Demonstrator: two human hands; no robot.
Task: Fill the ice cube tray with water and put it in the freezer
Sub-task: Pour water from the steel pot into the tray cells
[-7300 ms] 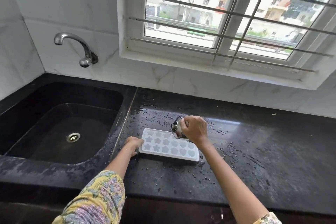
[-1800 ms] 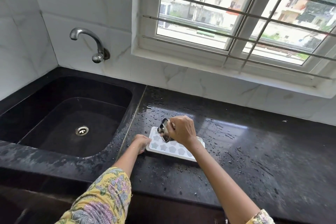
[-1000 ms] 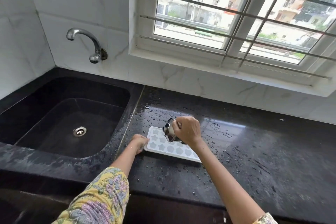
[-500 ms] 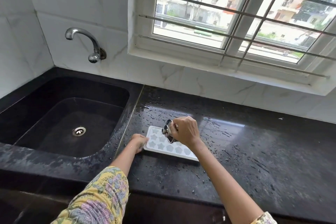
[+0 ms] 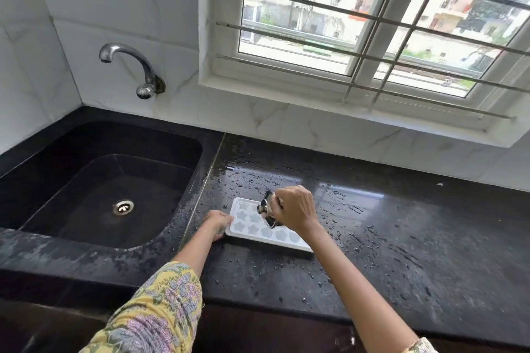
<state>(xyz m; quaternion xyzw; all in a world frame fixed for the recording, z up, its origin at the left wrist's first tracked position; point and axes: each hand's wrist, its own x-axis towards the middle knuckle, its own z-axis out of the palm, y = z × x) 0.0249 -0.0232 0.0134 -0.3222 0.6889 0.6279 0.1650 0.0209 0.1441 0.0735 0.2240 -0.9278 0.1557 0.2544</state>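
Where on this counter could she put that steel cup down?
The counter right of the tray, toward the window wall, is bare but wet. The strip in front of the tray is bare too. Between sink and tray, her left hand crowds it.

- counter [image 5: 401,238] is polished black stone, glossy and speckled with water drops
- sink [image 5: 71,226] looks like the same dark stone but duller, with a shiny metal drain [image 5: 123,207]
- ice cube tray [image 5: 258,231] is matt white plastic
- the little cup [image 5: 268,209] is shiny steel
- tap [image 5: 129,66] is chrome metal, a bit dulled
- wall tiles [image 5: 114,8] are smooth white marble-look
- sleeve [image 5: 160,312] is printed floral cloth
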